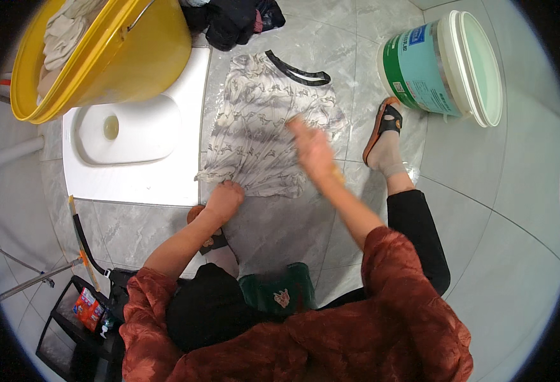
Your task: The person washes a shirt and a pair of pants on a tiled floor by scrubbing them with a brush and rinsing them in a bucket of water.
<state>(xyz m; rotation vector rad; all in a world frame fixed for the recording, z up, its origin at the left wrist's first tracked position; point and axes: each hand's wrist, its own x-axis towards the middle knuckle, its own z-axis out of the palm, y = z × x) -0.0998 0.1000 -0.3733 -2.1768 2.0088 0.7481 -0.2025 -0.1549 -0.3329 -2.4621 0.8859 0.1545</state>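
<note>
A wet, patterned grey-and-white shirt point(265, 129) with a black neckband lies spread on the grey tiled floor point(280, 229), its neck at the far end. My left hand point(225, 198) is closed on the near left part of its hem, by the edge of the squat toilet. Over the right half of the shirt is my right hand point(311, 148), blurred by motion. Something yellow shows beside the right wrist, too smeared to name. Whether the fingers of that hand hold anything is unclear.
A yellow bucket point(151, 57) with pale cloth stands over the white squat toilet point(189, 129). Dark clothes point(232, 21) lie at the back. A lidless green-and-white bucket point(418, 67) is at the right, near my slippered foot point(385, 129). At lower left is a black rack point(65, 329).
</note>
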